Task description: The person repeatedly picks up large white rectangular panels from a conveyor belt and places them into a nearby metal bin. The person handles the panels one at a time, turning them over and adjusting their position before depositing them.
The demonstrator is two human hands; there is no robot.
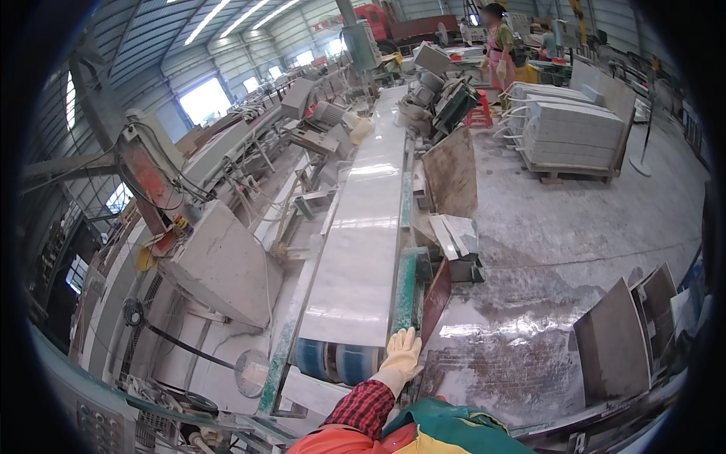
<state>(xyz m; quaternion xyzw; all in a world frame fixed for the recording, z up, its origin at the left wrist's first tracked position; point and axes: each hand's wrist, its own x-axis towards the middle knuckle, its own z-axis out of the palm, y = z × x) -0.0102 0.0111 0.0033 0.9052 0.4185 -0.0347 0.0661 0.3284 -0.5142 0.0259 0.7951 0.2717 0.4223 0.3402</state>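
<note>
My left hand, in a cream rubber glove below a red and black checked cuff, reaches forward to the near end of a conveyor. Its fingers are stretched out and lie on the end of the green side rail, holding nothing that I can see. To its left, the wet, shiny white conveyor belt runs away from me. Blue bands mark the end roller beneath the belt's near edge. My right hand is out of view. A green and yellow garment shows at the lower edge.
Leaning brown boards and pale stone offcuts line the belt's right side. Dark slabs stand at the lower right. Stacked white slabs sit on a pallet. A person in a pink apron stands far back. Machinery fills the left.
</note>
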